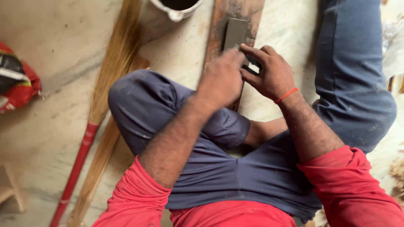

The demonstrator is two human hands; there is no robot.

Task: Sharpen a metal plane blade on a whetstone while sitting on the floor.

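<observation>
Two hands: left (221, 80), right (271, 75); one grey block (234, 33); one plank (229, 17); one broom (99, 101); one bucket (174, 8).

Trousers (198, 168) were navy, sleeves (134, 201) red. Thin red-orange thread (286, 95) sat on right wrist. Block (235, 33) was dark grey, plank (227, 17) under it rusty brown. Broom (111, 67) – straw-tan bristles, red handle. Floor (54, 54) was pale beige, grey-veined. Bag (17, 82) – red, black, white.

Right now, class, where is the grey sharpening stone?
In the head view the grey sharpening stone lies top centre on a rusty wooden board, just beyond the left hand and right hand, right of the white bucket.
</observation>
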